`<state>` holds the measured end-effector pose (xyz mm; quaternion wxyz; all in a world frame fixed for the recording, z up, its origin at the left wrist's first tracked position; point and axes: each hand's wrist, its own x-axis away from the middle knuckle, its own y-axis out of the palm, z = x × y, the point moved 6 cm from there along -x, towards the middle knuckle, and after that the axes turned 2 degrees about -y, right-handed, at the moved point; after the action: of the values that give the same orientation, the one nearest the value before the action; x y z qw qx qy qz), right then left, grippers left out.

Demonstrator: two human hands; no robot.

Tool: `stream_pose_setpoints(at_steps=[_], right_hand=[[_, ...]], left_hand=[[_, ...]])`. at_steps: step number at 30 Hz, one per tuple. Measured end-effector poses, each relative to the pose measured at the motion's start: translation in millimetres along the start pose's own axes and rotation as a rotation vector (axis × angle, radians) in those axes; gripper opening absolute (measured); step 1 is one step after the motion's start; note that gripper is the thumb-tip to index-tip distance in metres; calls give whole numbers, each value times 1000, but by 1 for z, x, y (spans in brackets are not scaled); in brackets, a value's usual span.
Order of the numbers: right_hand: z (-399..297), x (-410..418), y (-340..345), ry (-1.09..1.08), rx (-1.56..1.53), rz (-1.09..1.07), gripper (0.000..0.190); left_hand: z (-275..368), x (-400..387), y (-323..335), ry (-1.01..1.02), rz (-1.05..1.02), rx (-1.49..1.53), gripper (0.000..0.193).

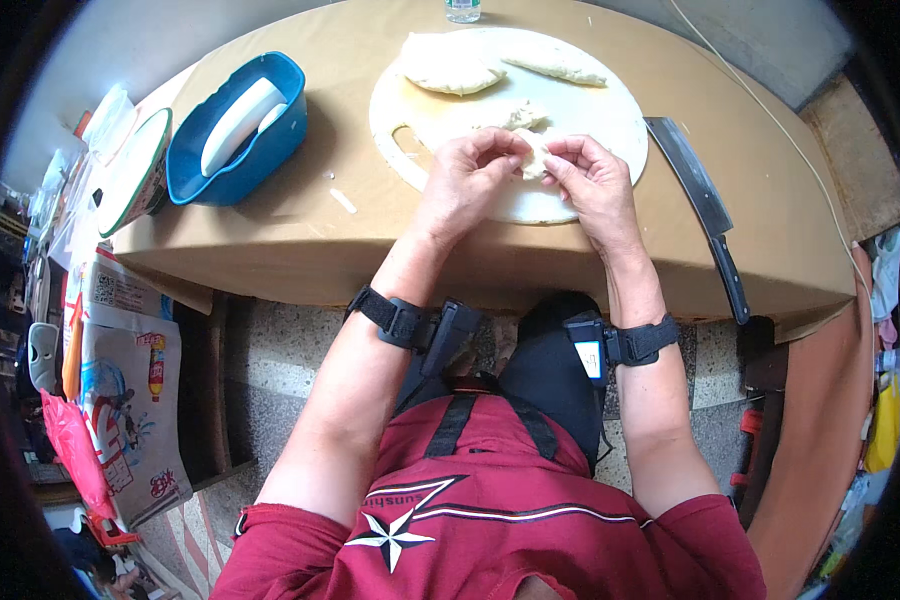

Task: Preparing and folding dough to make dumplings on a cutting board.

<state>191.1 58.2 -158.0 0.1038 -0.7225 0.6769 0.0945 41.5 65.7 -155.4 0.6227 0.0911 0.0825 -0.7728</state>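
Observation:
Both hands meet over the near part of a round white cutting board [592, 112]. My left hand [474, 169] and my right hand [591, 176] pinch a small pale piece of dough-like food [534, 155] between them. Just beyond the fingertips lies a ragged pale lump [514, 115] of similar stuff. A large rounded pale piece [450, 64] rests at the board's far left, and a long narrow one [559, 66] at its far right. What exactly the food is, I cannot tell.
Right of the board lies a cleaver [690, 172], its black handle over the table's near edge. A blue plastic basin [277, 157] with white pieces stands at left, beside a green-rimmed container [136, 176]. A bottle [463, 10] stands beyond the board. A cable crosses the table's right side.

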Motion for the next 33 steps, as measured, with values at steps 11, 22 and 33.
stream_pose_setpoints(at_steps=[11,22,33], right_hand=[[-6,0,2,-23,4,14,20],[-8,1,6,-40,38,-66,30],[-16,2,4,-77,69,25,30]], left_hand=[[-4,-3,-3,0,18,47,15],[-3,-2,-1,15,-19,64,20],[-4,-2,-2,-12,11,41,20]])
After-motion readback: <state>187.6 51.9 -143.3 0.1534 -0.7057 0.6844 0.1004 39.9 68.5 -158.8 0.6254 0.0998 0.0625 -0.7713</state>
